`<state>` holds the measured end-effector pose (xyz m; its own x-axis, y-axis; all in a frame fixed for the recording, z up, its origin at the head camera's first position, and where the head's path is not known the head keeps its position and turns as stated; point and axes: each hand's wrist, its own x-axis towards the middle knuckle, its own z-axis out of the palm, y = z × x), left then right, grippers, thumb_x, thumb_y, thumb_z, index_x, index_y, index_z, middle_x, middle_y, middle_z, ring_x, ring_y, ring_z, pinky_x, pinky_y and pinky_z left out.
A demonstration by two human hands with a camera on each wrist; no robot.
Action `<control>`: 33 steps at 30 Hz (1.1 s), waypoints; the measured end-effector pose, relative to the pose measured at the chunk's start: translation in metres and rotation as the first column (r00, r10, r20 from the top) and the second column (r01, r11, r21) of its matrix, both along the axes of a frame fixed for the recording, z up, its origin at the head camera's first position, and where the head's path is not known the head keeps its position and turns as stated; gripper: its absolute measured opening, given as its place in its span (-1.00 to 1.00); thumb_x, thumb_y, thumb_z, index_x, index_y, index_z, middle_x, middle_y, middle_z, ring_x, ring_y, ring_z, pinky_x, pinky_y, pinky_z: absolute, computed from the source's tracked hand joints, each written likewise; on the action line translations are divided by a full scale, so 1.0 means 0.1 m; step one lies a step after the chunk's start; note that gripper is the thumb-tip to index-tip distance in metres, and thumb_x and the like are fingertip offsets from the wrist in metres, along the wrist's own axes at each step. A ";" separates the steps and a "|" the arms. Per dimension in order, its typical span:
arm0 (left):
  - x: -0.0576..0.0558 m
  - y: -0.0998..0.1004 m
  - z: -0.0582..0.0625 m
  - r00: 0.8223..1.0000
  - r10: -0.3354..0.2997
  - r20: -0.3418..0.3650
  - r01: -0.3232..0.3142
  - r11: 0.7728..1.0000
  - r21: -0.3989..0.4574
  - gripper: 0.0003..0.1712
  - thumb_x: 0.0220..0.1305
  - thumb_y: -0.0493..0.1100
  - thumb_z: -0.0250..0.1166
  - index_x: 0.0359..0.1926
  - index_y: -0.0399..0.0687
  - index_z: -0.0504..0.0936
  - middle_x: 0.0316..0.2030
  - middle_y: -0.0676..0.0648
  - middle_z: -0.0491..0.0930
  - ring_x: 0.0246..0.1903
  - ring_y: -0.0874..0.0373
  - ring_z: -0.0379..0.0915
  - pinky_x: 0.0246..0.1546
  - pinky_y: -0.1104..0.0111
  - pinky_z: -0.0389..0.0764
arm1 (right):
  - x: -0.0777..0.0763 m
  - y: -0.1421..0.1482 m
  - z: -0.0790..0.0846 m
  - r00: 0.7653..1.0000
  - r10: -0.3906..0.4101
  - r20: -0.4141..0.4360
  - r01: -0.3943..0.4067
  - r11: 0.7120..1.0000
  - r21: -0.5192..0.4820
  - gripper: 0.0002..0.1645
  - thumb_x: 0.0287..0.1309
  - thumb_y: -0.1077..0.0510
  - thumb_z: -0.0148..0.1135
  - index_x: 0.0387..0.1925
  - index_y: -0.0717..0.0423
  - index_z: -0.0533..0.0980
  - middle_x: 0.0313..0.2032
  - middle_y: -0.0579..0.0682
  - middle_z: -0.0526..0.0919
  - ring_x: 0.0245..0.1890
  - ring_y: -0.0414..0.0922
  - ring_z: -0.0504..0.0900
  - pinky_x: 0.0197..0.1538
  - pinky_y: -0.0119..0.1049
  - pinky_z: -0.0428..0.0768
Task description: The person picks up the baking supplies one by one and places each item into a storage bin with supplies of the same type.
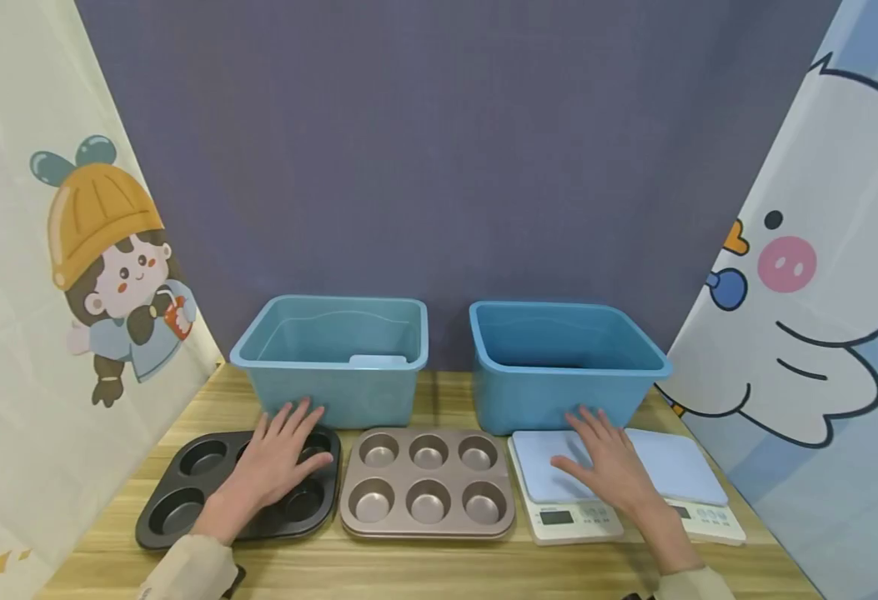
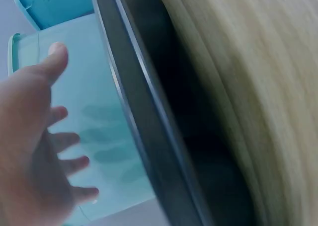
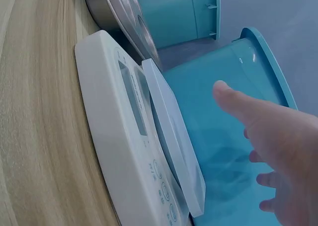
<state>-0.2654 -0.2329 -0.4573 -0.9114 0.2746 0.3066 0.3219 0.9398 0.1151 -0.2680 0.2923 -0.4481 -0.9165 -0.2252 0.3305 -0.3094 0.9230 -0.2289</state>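
Observation:
My left hand (image 1: 277, 458) is held over a dark muffin tin (image 1: 183, 479), fingers spread toward the left bin (image 1: 333, 396). In the left wrist view that hand (image 2: 30, 156) holds nothing, and the tin's rim (image 2: 134, 87) runs beside it. On the other side my right hand (image 1: 614, 471) hovers with its fingers extended over a white kitchen scale (image 1: 544, 467), near the right bin (image 1: 529, 400). Seen from the right wrist, this hand (image 3: 290, 151) is bare too, above the scale's pale platform (image 3: 174, 141). It partly covers a second scale (image 1: 674, 467).
Between the hands lies a bronze muffin tin (image 1: 427, 476) with several cups. A whitish thing (image 1: 377, 360) shows inside the left bin. Behind the wooden table (image 1: 408, 571) hangs a dark curtain (image 1: 439, 167), with printed cloths at both sides.

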 end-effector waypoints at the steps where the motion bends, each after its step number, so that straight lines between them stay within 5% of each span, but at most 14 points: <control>1: -0.02 0.00 0.01 1.000 -0.013 -0.020 0.013 1.000 0.007 -0.13 0.31 0.32 0.19 0.48 -0.02 0.26 0.48 -0.23 0.17 0.44 -0.30 0.08 0.37 -0.26 0.05 | 0.00 0.01 0.00 1.000 0.011 -0.016 -0.011 1.000 -0.007 -0.08 0.18 -0.32 0.27 0.39 0.14 0.33 0.41 0.30 0.29 0.41 0.40 0.15 0.27 0.45 0.15; 4: -0.06 -0.02 0.07 0.993 -0.051 -0.107 0.058 0.996 0.063 -0.28 0.33 0.24 0.23 0.37 -0.03 0.41 0.36 -0.18 0.39 0.33 -0.22 0.30 0.28 -0.18 0.27 | -0.01 0.03 -0.02 0.999 0.033 -0.042 -0.035 0.998 -0.051 -0.22 0.24 -0.21 0.28 0.32 0.17 0.40 0.34 0.29 0.38 0.35 0.36 0.29 0.25 0.37 0.28; 8: -0.11 -0.09 0.18 0.959 -0.075 -0.274 0.138 0.966 0.218 -0.56 0.34 0.01 0.30 0.14 -0.10 0.60 0.07 -0.13 0.63 0.06 -0.13 0.53 0.07 -0.08 0.46 | -0.03 0.08 -0.07 0.999 0.042 -0.015 -0.043 0.987 -0.153 -0.34 0.28 -0.10 0.28 0.26 0.20 0.44 0.25 0.28 0.48 0.26 0.29 0.43 0.22 0.24 0.39; 11: -0.18 -0.17 0.24 0.922 -0.050 -0.385 0.197 0.915 0.352 -0.73 0.31 -0.19 0.32 -0.01 -0.17 0.64 -0.11 -0.11 0.67 -0.09 -0.03 0.56 -0.02 0.09 0.50 | -0.04 0.13 -0.10 0.999 0.033 0.043 -0.023 0.975 -0.219 -0.36 0.31 -0.10 0.25 0.26 0.20 0.44 0.22 0.27 0.50 0.25 0.28 0.44 0.22 0.23 0.40; 14: -0.28 -0.27 0.30 0.898 0.002 -0.441 0.244 0.830 0.502 -0.82 0.28 -0.33 0.30 -0.10 -0.24 0.64 -0.20 -0.13 0.65 -0.16 0.18 0.50 -0.08 0.34 0.46 | -0.05 0.17 -0.12 0.995 0.028 0.091 -0.004 0.966 -0.259 -0.36 0.33 -0.10 0.22 0.27 0.22 0.43 0.22 0.28 0.50 0.26 0.29 0.42 0.25 0.25 0.36; 19: -0.41 -0.37 0.41 0.893 0.103 -0.438 0.252 0.692 0.677 -0.87 0.35 -0.35 0.22 -0.12 -0.33 0.61 -0.23 -0.19 0.58 -0.20 0.50 0.34 -0.11 0.54 0.35 | -0.05 0.20 -0.12 0.994 0.043 0.104 -0.011 0.957 -0.291 -0.38 0.35 -0.04 0.21 0.26 0.28 0.42 0.20 0.30 0.51 0.23 0.28 0.45 0.24 0.24 0.38; 26: -0.54 -0.46 0.51 0.874 0.243 -0.421 0.191 0.625 0.757 -0.82 0.39 -0.29 0.18 -0.12 -0.35 0.59 -0.19 -0.21 0.49 -0.18 0.44 0.27 -0.09 0.48 0.30 | -0.11 0.20 -0.14 0.992 0.059 0.109 -0.023 0.952 -0.305 -0.41 0.36 -0.01 0.21 0.24 0.30 0.42 0.19 0.32 0.52 0.13 0.25 0.54 0.14 0.17 0.49; 29: -0.58 -0.50 0.55 0.868 0.304 -0.393 0.159 0.579 0.800 -0.81 0.37 -0.30 0.18 -0.09 -0.36 0.59 -0.12 -0.24 0.48 -0.12 0.31 0.31 -0.06 0.44 0.29 | -0.15 0.22 -0.16 0.990 0.055 0.127 -0.011 0.947 -0.320 -0.41 0.37 -0.02 0.20 0.25 0.29 0.41 0.20 0.31 0.51 0.10 0.23 0.56 0.11 0.13 0.52; 33: -0.64 -0.54 0.59 0.901 0.360 -0.242 0.037 0.491 0.870 -0.68 0.42 -0.18 0.14 0.07 -0.29 0.54 0.05 -0.19 0.45 0.05 0.09 0.34 0.06 0.35 0.31 | -0.19 0.25 -0.15 0.987 0.052 0.155 0.003 0.944 -0.331 -0.40 0.37 -0.05 0.19 0.26 0.26 0.41 0.19 0.31 0.52 0.05 0.19 0.60 0.07 0.10 0.55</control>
